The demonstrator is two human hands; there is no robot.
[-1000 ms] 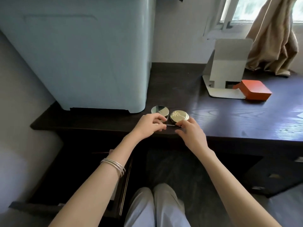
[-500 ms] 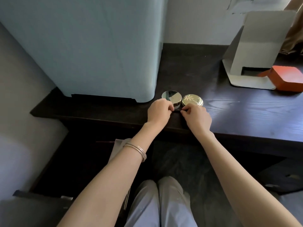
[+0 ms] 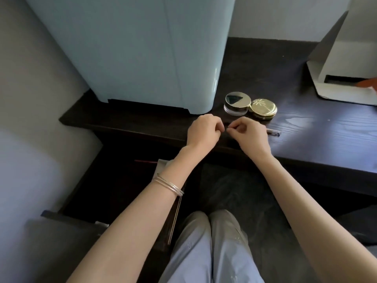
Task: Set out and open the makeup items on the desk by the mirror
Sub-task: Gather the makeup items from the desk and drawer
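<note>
A thin makeup pen lies along the front edge of the dark desk. My left hand and my right hand both pinch it, with fingertips almost meeting over a short dark stretch of it. Its clear end sticks out to the right of my right hand. Just behind the hands stand a shut round jar with a mirrored lid and, touching it on the right, a shut gold compact.
A big pale blue box fills the desk's left part, close to the jar. A white folded cardboard stand and the corner of an orange box sit at the right. Below the desk are my knees and an open drawer.
My view has tilted down and moved closer. Both hands have come slightly toward the desk's front edge, and the pen's clear end now shows to the right of my right hand.
</note>
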